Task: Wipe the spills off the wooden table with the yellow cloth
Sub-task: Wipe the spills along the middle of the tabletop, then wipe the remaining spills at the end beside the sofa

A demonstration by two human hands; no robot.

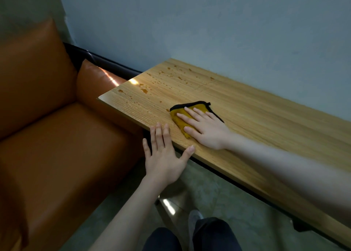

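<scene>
Head view: right hand (pixel 206 130) lies flat on the yellow cloth (pixel 187 115), fingers straight and spread, palm down — pressing it, not pinching it. The cloth is bunched under the fingers on the wooden table (pixel 266 121), near the front edge. Left hand (pixel 165 155) is also flat with fingers apart; its fingertips and thumb rest on the table edge just beside the cloth, holding nothing.

Key relation: the spills (pixel 163 79) lie ahead of the right fingertips and off to the left, toward the table's end by the orange sofa (pixel 57 117). One droplet sits just beside the cloth's leading edge; the rest are scattered well beyond it, out to the far corner against the wall (pixel 209 22). The table's long axis runs from that corner back along the right forearm, so my guess is the next stroke pushes forward-left. The right hand is the nearer one.

Hard to tell: how the cloth is folded under the palm — most is covered. The near right end of the table is cut off by the frame. The right forearm is blurred.
</scene>
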